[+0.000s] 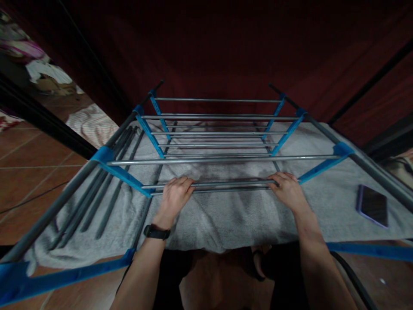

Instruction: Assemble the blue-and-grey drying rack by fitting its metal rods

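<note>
A rack of grey metal tubes joined by blue plastic brackets [122, 174] lies before me, its long uprights running away from me on both sides. My left hand [176, 193] is wrapped over a thin crossbar [229, 184] near its left end, close to the blue bracket. Around the right end of that crossbar my right hand [287, 189] is closed, beside the right bracket [318, 170]. A second thin bar shows just below, and I cannot tell whether my fingers touch it too. Above my hands another crossbar [222, 159] spans the uprights.
Several loose grey tubes [108, 206] lie at the left on a grey blanket [226, 219]. A phone [372, 206] rests on the blanket at the right. Dark red curtain [213, 51] hangs behind the rack. Blue brackets [371, 251] stand near the front edge. Tiled floor [38, 172] shows at the left.
</note>
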### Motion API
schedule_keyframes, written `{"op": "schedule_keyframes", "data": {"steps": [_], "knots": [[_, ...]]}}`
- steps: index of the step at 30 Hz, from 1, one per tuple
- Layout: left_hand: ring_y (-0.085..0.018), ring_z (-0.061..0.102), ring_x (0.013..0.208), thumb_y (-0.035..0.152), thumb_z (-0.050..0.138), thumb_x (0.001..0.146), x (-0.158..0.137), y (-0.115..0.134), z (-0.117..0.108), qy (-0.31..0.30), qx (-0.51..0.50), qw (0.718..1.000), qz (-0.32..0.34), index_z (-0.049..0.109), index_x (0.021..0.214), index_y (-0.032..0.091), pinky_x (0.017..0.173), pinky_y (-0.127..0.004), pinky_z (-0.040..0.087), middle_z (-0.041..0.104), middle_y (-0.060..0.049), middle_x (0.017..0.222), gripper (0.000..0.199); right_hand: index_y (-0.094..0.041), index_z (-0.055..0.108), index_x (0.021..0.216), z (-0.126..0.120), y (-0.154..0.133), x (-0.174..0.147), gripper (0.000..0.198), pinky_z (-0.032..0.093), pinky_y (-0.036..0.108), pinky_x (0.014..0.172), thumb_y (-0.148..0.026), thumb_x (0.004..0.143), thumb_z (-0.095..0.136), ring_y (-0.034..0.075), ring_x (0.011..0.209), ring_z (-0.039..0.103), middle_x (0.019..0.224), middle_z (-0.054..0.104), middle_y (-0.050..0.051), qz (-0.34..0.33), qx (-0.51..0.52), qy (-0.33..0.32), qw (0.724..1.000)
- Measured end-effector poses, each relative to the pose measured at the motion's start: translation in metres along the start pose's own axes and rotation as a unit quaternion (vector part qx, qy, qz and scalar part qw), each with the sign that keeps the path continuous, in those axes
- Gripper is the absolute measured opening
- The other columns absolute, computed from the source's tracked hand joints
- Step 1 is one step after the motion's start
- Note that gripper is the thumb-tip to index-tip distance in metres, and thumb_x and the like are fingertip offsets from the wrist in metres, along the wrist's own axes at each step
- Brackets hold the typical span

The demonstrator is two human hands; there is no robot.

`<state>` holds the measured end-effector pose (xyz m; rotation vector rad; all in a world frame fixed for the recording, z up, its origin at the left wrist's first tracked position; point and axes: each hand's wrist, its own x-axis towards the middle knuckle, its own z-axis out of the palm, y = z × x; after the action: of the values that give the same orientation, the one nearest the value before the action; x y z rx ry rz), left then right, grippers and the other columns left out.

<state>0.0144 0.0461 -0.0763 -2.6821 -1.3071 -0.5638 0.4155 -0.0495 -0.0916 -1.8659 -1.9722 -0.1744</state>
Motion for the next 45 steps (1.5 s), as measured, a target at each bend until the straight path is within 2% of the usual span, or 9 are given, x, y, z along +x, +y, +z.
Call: {"op": "schedule_keyframes", "data": {"steps": [3, 9, 17, 22, 29, 45], "knots": [[-0.024, 0.066, 0.080, 0.023, 0.049, 0.092, -0.0012, -0.0034, -0.0021, 0.008, 0.015, 1.000, -0.023, 0.064, 0.087, 0.020, 0.077, -0.038, 0.044, 0.071, -0.007, 0.084, 0.017, -0.027, 0.068, 0.095, 0.0014, 0.0038, -0.0019, 0.018, 0.044, 0.045, 0.095, -0.027, 0.090, 0.051, 0.026, 0.094, 0.065, 0.094, 0.072, 0.006, 0.009, -0.025, 0.011, 1.000], [-0.024, 0.067, 0.079, 0.027, 0.054, 0.090, -0.0015, -0.0049, 0.0008, 0.001, 0.040, 0.999, -0.035, 0.062, 0.081, 0.021, 0.076, -0.037, 0.042, 0.071, -0.006, 0.082, 0.014, -0.024, 0.065, 0.086, 0.0050, 0.0072, -0.0025, 0.014, 0.042, 0.043, 0.090, -0.027, 0.089, 0.051, 0.025, 0.086, 0.063, 0.084, 0.069, 0.006, 0.023, -0.059, 0.006, 0.998], [-0.023, 0.067, 0.077, 0.035, 0.051, 0.093, 0.0000, -0.0050, 0.0016, -0.002, 0.041, 0.998, -0.040, 0.063, 0.077, 0.021, 0.075, -0.037, 0.042, 0.072, -0.006, 0.078, 0.024, -0.022, 0.060, 0.075, 0.0057, 0.0071, -0.0006, 0.018, 0.040, 0.038, 0.080, -0.029, 0.088, 0.051, 0.023, 0.076, 0.061, 0.079, 0.067, 0.005, 0.027, -0.118, -0.009, 0.993], [-0.023, 0.067, 0.076, 0.038, 0.046, 0.096, 0.0010, -0.0046, 0.0019, 0.001, 0.035, 0.998, -0.049, 0.064, 0.077, 0.021, 0.073, -0.037, 0.041, 0.073, -0.006, 0.079, 0.031, -0.021, 0.061, 0.074, 0.0045, 0.0049, 0.0002, 0.017, 0.037, 0.037, 0.079, -0.027, 0.088, 0.052, 0.022, 0.077, 0.062, 0.078, 0.068, 0.005, 0.032, -0.120, -0.010, 0.992], [-0.023, 0.068, 0.080, 0.038, 0.046, 0.095, 0.0024, -0.0029, -0.0001, -0.022, 0.036, 0.996, -0.072, 0.069, 0.080, 0.022, 0.076, -0.036, 0.041, 0.075, -0.007, 0.083, 0.031, -0.020, 0.062, 0.076, 0.0014, 0.0022, 0.0013, 0.017, 0.035, 0.035, 0.080, -0.026, 0.087, 0.052, 0.021, 0.078, 0.063, 0.081, 0.069, 0.005, 0.041, -0.122, -0.031, 0.991], [-0.023, 0.068, 0.074, 0.040, 0.049, 0.095, 0.0018, -0.0043, -0.0016, -0.010, 0.055, 0.996, -0.066, 0.068, 0.074, 0.022, 0.068, -0.035, 0.038, 0.075, -0.005, 0.077, 0.034, -0.021, 0.059, 0.069, -0.0002, 0.0043, 0.0009, 0.018, 0.036, 0.035, 0.078, -0.026, 0.086, 0.054, 0.020, 0.072, 0.063, 0.075, 0.068, 0.003, 0.033, -0.111, -0.029, 0.993]]}}
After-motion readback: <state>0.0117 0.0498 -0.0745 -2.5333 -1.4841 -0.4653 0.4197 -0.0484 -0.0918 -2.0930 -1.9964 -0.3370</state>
